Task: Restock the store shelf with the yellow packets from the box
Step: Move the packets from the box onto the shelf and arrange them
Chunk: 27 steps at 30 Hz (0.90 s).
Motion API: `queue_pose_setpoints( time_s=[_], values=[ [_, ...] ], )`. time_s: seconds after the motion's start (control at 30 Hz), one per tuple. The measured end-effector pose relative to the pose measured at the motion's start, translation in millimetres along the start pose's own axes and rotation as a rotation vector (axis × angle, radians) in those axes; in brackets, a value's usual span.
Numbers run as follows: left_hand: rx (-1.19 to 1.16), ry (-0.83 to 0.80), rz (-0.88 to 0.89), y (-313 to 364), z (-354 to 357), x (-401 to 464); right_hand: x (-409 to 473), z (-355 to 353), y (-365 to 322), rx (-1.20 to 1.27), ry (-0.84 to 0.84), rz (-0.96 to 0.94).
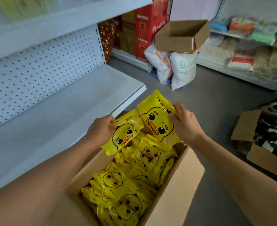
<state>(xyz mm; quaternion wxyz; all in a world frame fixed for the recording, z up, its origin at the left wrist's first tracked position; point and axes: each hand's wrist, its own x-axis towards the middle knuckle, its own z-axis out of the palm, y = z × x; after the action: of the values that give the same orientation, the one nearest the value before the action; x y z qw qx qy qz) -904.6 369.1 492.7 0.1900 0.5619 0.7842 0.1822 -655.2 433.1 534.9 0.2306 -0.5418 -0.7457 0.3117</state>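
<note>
Two yellow packets with a duck face are lifted above the open cardboard box (175, 185) — one in each hand. From the head view, the left hand (100, 131) pinches the left packet (123, 132) by its top corner, over the box's far end. The right hand (185, 123) grips the right packet (155, 118) by its edge, higher above the box. More packets (126, 185) fill the box. Left of the box stands the white shelf (61, 101).
</note>
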Motion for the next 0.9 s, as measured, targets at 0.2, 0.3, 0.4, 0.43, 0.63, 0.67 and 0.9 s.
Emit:
queue_pose_setpoints(
  time_s=[0.2,0.3,0.4,0.43,0.63,0.67,0.9],
  values=[
    [0.060,0.162,-0.095,3.5,-89.5,-59.8,-8.7,-20.6,-73.7,0.061,0.018,-0.197],
    [0.098,0.227,-0.137,4.5,-129.8,-93.4,-15.7,-26.6,-110.4,0.073,0.016,-0.299],
    [0.136,0.301,-0.182,6.0,-172.8,-128.9,-26.4,-34.0,-151.0,0.102,0.021,-0.391],
    [0.146,0.321,-0.190,6.8,-186.5,-139.4,-30.7,-36.8,-164.3,0.112,0.017,-0.413],
    [0.197,0.475,-0.263,7.3,-252.6,-190.6,-47.7,-46.3,-238.0,0.139,-0.006,-0.552],
    [0.206,0.495,-0.268,5.5,-262.6,-196.8,-49.1,-46.3,-249.4,0.147,-0.015,-0.568],
    [0.241,0.637,-0.306,-24.3,-332.5,-231.6,-55.5,-29.2,-324.8,0.168,-0.026,-0.656]
  ],
)
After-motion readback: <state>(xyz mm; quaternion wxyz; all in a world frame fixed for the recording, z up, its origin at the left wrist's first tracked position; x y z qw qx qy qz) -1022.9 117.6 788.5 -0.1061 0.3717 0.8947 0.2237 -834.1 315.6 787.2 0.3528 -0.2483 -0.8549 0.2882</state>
